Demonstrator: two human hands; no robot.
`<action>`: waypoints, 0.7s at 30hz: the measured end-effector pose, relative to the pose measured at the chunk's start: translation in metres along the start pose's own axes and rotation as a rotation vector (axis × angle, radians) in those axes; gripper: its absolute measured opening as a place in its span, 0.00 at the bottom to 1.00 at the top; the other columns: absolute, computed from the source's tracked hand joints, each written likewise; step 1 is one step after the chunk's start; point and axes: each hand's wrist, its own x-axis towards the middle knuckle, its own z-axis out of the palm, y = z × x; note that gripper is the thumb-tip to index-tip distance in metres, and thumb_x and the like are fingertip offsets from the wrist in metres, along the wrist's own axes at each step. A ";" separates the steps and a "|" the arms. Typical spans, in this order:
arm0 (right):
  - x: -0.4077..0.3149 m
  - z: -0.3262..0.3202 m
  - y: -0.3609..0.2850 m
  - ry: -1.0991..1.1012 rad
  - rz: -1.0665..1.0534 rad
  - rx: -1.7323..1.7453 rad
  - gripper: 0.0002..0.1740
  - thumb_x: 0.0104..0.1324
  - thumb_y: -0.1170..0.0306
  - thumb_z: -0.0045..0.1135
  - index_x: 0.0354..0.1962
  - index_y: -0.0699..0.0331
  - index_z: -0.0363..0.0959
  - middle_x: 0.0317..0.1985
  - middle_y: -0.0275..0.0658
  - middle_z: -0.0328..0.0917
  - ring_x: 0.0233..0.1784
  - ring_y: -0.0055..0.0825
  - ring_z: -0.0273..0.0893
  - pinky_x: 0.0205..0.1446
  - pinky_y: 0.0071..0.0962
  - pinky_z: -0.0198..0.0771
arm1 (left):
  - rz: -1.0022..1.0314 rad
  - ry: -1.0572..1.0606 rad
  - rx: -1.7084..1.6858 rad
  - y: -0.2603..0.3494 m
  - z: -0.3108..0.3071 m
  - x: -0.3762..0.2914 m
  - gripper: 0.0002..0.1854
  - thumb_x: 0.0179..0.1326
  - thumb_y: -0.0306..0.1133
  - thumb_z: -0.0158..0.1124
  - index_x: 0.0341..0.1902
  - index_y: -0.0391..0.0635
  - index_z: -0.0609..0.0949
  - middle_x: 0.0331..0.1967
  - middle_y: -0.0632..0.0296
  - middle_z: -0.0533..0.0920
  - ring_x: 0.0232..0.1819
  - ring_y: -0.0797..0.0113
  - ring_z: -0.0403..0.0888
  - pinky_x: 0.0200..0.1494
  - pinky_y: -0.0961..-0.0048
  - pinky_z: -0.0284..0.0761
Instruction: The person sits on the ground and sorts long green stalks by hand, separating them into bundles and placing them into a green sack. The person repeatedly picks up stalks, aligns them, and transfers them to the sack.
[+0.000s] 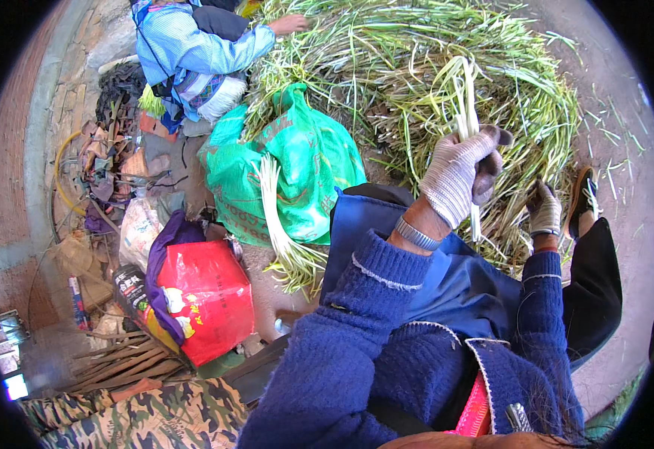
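Observation:
My left hand [464, 168], in a knit work glove with dark fingertips, is closed around a small bunch of pale leafy stalks [464, 90]. Their leaves droop at the top, and white ends show below the fist. Lower and to the right, my right hand [545, 209], gloved too, reaches to the edge of a large heap of long green stalks [506, 84]; its fingers are partly hidden, so I cannot tell whether they grip any. A bundle of stalks with white stems [273, 207] lies against a green woven plastic sack [327, 163], leafy ends down on the ground.
At the upper left another person in a blue jacket [192, 45] reaches into the heap. On the left are a red bag [215, 297], a purple cloth [164, 264], a pile of scraps [114, 163] and sticks [130, 365]. Camouflage cloth [164, 418] lies at the bottom left.

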 end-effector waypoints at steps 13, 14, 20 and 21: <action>-0.161 0.097 -0.067 -0.439 -0.472 -0.490 0.21 0.62 0.78 0.66 0.54 0.68 0.76 0.41 0.34 0.83 0.42 0.20 0.80 0.46 0.23 0.77 | 0.212 0.123 0.122 -0.007 0.009 -0.009 0.11 0.71 0.39 0.58 0.44 0.45 0.84 0.27 0.64 0.84 0.12 0.83 0.57 0.15 0.80 0.54; -0.163 0.098 -0.064 -0.466 -0.585 -0.554 0.22 0.61 0.78 0.67 0.53 0.67 0.76 0.41 0.35 0.83 0.42 0.20 0.80 0.48 0.23 0.77 | 0.214 0.130 0.093 -0.008 0.008 -0.007 0.10 0.69 0.36 0.59 0.44 0.45 0.83 0.29 0.61 0.85 0.11 0.83 0.59 0.13 0.80 0.54; -0.179 0.100 -0.065 -0.439 -0.709 -0.750 0.22 0.59 0.76 0.69 0.52 0.63 0.78 0.41 0.37 0.83 0.42 0.21 0.80 0.49 0.24 0.77 | 0.220 0.333 0.040 -0.020 0.002 0.006 0.09 0.67 0.32 0.64 0.46 0.42 0.81 0.36 0.51 0.87 0.08 0.80 0.61 0.10 0.78 0.53; -0.180 0.101 -0.065 -0.434 -0.715 -0.745 0.21 0.58 0.77 0.68 0.51 0.61 0.79 0.40 0.39 0.83 0.42 0.24 0.81 0.48 0.25 0.77 | 0.212 0.375 0.076 -0.023 0.002 0.008 0.09 0.65 0.33 0.67 0.44 0.43 0.80 0.25 0.57 0.84 0.07 0.79 0.61 0.10 0.77 0.53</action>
